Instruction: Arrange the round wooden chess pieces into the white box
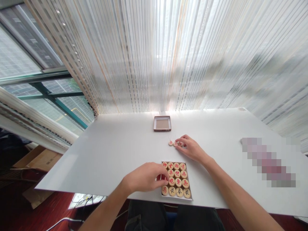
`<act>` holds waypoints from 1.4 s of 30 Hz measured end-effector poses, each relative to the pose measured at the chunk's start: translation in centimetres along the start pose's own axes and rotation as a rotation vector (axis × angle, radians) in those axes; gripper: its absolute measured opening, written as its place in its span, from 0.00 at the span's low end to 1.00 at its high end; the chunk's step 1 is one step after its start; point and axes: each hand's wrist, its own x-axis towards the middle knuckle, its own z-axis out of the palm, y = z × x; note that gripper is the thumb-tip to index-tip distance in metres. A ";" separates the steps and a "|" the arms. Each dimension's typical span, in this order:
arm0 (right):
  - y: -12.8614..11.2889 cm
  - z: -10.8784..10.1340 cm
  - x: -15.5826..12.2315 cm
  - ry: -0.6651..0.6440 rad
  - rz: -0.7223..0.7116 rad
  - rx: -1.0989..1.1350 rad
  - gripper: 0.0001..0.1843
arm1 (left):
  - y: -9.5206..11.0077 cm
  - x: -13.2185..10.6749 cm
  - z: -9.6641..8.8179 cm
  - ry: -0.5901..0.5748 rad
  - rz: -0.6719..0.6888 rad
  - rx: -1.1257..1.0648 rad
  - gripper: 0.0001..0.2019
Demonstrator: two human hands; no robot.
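A shallow square box (pixel 190 179) near the front edge of the white table holds rows of round wooden Chinese chess pieces (pixel 178 182), most with red characters and several in the front row with black ones. My left hand (pixel 150 176) reaches over the box's left side, thumb and fingers closed around a piece in the left column, which they partly cover. Farther back, three red-marked pieces stand in a short row on the table. The leftmost soldier piece (pixel 170 143) is uncovered. My right hand (pixel 190 147) pinches the middle piece (pixel 175 144), its fingers partly hiding the third.
An open, shallow box lid (pixel 162 124) lies toward the back of the table (pixel 115 147). A blurred-out long item (pixel 268 162) rests at the right. Striped curtains (pixel 154 57) hang behind, with a window at the left. Cardboard (pixel 45 158) and cables are on the floor.
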 end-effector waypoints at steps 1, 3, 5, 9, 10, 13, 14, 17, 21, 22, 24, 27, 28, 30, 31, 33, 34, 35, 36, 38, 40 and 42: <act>0.0 0.0 0.0 0.002 0.000 0.001 0.15 | -0.3 0.3 -0.4 0.024 0.011 -0.025 0.07; 0.1 0.1 0.1 0.006 -0.001 0.000 0.15 | -1.2 1.4 -1.2 0.075 0.021 -0.095 0.08; 0.1 0.1 0.1 0.008 0.000 0.003 0.15 | -2.4 3.2 -1.9 0.132 0.020 -0.180 0.10; 0.2 -0.2 0.1 -0.026 -0.002 0.032 0.15 | -5.6 7.9 -2.4 0.393 0.021 -0.193 0.10; 0.2 -0.3 0.1 -0.034 -0.005 0.042 0.15 | -6.4 9.0 -2.2 0.459 0.019 -0.177 0.10; 0.6 -0.6 0.1 -0.046 -0.034 0.066 0.16 | -8.3 11.3 -1.2 0.546 0.051 -0.134 0.14; 0.7 -0.7 0.1 -0.048 -0.044 0.071 0.17 | -8.6 11.6 -0.8 0.552 0.087 -0.114 0.17; 1.1 -0.8 0.2 -0.052 -0.049 0.068 0.18 | -9.0 11.5 0.2 0.551 0.178 0.003 0.21; 1.2 -1.0 0.1 -0.061 -0.012 0.038 0.18 | -8.9 11.0 0.7 0.534 0.150 0.067 0.15; 1.1 -1.1 0.1 -0.066 -0.003 0.030 0.18 | -8.9 10.9 0.7 0.532 0.137 0.070 0.13; 0.9 -1.1 0.0 -0.082 0.012 0.014 0.17 | -9.0 11.0 0.7 0.522 0.122 0.072 0.12; 0.8 -1.2 0.1 -0.101 0.027 -0.004 0.13 | -9.0 11.0 0.6 0.511 0.118 0.072 0.12; 0.8 -1.1 0.1 -0.102 0.027 -0.008 0.12 | -9.0 11.0 0.6 0.509 0.119 0.073 0.12; 0.9 -1.1 0.2 -0.098 0.026 -0.017 0.11 | -9.0 11.0 0.6 0.510 0.120 0.073 0.12; 1.0 -1.0 0.2 -0.097 0.025 -0.021 0.11 | -9.0 11.0 0.6 0.511 0.122 0.069 0.12; 1.4 -0.9 0.3 -0.092 0.023 -0.030 0.11 | -9.0 10.9 0.6 0.515 0.124 0.048 0.12; 1.5 -0.8 0.3 -0.088 0.022 -0.034 0.10 | -9.0 10.9 0.7 0.518 0.123 0.033 0.12; 1.7 -0.8 0.3 -0.084 0.020 -0.037 0.10 | -9.0 10.9 0.7 0.522 0.122 0.017 0.12; 1.8 -0.7 0.3 -0.079 0.018 -0.039 0.09 | -9.1 10.9 0.8 0.525 0.120 0.003 0.13; 2.0 -0.6 0.2 -0.068 0.016 -0.044 0.09 | -9.1 10.8 0.9 0.530 0.118 -0.018 0.13; 2.1 -0.6 0.2 -0.063 0.015 -0.048 0.09 | -9.0 10.8 0.9 0.532 0.117 -0.027 0.12; 2.1 -0.7 0.2 -0.062 0.016 -0.051 0.09 | -9.0 10.8 0.9 0.529 0.111 -0.035 0.09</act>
